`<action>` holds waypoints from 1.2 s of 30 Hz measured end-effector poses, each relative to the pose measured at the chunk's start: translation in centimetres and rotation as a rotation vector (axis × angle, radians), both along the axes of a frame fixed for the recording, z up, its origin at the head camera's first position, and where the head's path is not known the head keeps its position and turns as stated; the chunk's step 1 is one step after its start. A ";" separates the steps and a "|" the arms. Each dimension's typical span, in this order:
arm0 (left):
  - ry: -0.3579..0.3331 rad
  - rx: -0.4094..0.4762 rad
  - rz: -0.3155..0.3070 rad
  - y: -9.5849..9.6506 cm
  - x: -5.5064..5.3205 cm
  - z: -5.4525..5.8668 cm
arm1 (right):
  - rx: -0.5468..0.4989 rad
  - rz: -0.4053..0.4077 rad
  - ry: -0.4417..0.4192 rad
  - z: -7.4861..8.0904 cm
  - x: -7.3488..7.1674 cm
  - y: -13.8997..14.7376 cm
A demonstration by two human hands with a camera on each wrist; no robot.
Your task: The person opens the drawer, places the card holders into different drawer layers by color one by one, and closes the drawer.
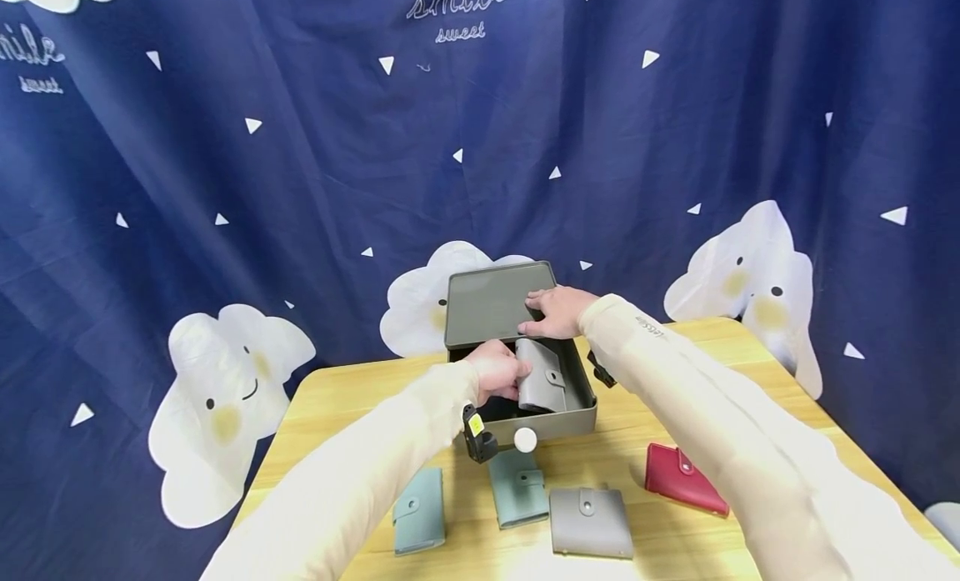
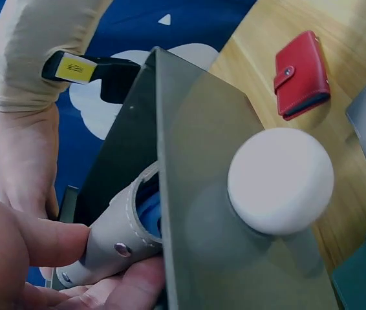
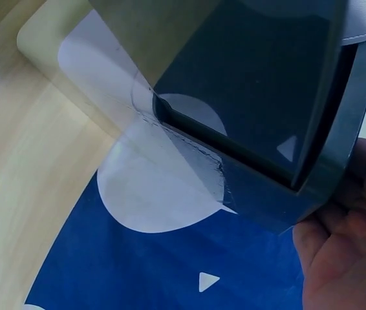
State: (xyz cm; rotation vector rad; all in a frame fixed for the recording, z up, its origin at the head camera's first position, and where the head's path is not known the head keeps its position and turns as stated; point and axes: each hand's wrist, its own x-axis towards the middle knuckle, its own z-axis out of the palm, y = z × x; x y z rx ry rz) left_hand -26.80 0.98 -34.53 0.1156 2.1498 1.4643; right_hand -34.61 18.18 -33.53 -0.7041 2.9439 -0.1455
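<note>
My left hand reaches into an open grey box and pinches a grey snap-fastened card holder between thumb and fingers. In the left wrist view the card holder is tilted, with two metal snaps and something blue inside it. My right hand holds the right edge of the raised lid. In the right wrist view its fingers curl round the corner of the lid. A white round knob sticks out from the box front.
Two teal card holders and another grey one lie on the wooden table before the box. A red card holder lies to the right, beside my right sleeve. A blue curtain hangs behind the table.
</note>
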 end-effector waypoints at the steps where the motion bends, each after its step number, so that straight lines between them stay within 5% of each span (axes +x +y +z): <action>1: 0.001 -0.009 -0.003 0.0 0.0 0.0 | 0.001 0.001 -0.004 0.1 0.1 -0.1; 10: 0.067 -0.209 -0.023 0.2 0.3 0.4 | -0.004 0.011 0.007 0.1 0.4 0.0; 17: 0.014 -0.195 -0.072 0.8 0.3 0.6 | -0.007 0.018 0.030 -0.2 0.3 0.2; 21: 0.000 -0.193 -0.035 1.1 0.2 0.3 | -0.002 0.035 0.039 -0.4 0.2 0.0; 28: 0.067 -0.238 0.033 1.2 0.1 0.0 | -0.007 0.025 0.036 -0.4 0.3 -0.1; 36: 0.076 -0.273 0.018 1.4 -0.2 -0.2 | -0.007 0.041 0.063 -1.0 0.0 0.0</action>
